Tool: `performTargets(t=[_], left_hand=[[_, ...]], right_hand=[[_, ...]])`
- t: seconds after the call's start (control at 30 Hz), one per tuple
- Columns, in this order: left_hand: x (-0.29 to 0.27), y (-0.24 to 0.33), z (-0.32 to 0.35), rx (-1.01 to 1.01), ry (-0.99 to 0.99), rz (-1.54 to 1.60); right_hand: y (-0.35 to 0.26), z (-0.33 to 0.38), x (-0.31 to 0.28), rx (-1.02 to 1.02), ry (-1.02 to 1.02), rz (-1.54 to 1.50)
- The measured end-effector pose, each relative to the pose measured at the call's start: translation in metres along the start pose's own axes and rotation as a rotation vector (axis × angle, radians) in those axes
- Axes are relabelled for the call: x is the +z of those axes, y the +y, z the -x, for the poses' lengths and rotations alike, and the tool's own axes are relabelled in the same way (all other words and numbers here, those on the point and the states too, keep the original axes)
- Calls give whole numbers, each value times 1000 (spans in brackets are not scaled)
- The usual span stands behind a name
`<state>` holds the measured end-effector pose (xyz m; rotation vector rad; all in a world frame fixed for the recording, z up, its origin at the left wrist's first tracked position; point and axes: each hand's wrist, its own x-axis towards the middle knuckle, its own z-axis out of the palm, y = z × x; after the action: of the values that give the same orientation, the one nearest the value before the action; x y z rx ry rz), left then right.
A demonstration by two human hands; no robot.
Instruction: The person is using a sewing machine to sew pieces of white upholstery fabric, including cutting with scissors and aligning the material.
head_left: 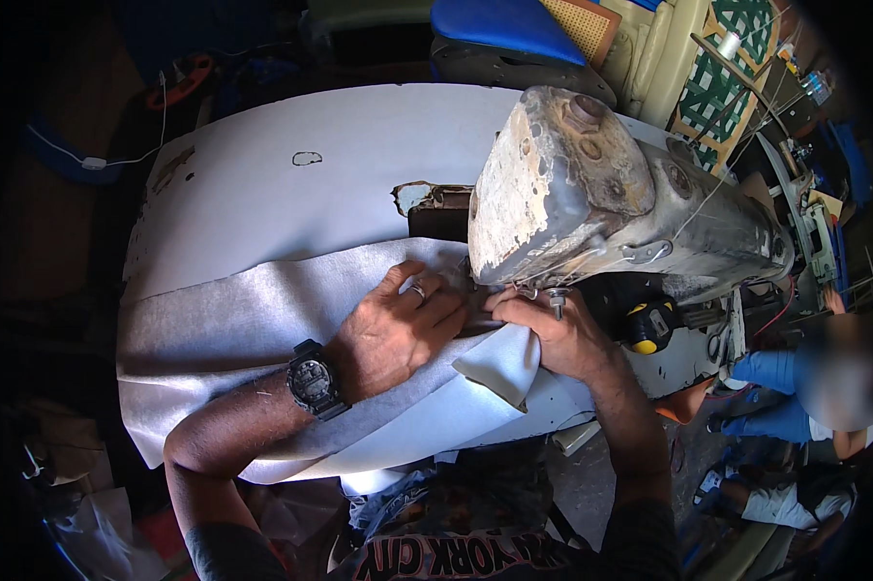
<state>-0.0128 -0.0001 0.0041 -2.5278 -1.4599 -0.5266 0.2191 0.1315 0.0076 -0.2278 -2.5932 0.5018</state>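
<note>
Centre frame, the left hand (403, 324) lies flat, fingers spread, pressing the grey fabric (253, 324) onto the white table (291, 174); it grips nothing, only pins the cloth down. Just right of it, the right hand (553, 334) is pinched closed on the fabric's edge, right beneath the worn head of the old sewing machine (591, 189), fingertips nearly touching the needle area. The cloth spreads from mid-left of the frame to the machine, a white corner folding over at lower centre. To do this well, I'd judge: keep the flat palm steady so the layers don't creep, feed evenly, and hold those pinching fingertips clear of the needle.
</note>
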Motion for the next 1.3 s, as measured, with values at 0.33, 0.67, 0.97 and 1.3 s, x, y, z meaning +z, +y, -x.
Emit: performTargets(t=[0.33,0.67,0.97,1.3], left_hand=[[5,-3,0,-29,-39,-37],[5,3,6,-29,9,206],[5,1,2,72,109,71],[6,-3,5,108,-3,120]], right_hand=[[3,-2,5,-17,21,2],[-3,1,-4,54,-39,-62],[0,5,-2,51,-27,-47],[-2,5,-4,59,-69,-40]])
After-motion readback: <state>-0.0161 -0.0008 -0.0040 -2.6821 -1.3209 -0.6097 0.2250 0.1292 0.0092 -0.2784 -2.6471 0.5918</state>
